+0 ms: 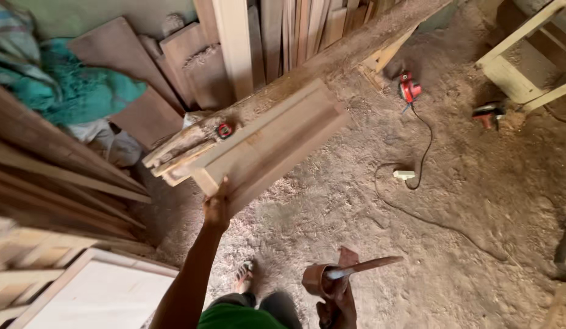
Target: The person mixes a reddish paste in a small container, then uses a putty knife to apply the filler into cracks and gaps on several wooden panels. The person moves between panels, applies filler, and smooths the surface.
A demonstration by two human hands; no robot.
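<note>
Now left hand (217, 207) grips plank (270, 143) end, long axis up-right (diagonal); rt hand (331, 292) holds tool (362, 267).

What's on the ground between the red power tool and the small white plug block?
In the head view, a dark cord runs over the sawdust floor from the red power tool down to the white plug block; nothing else lies there.
</note>
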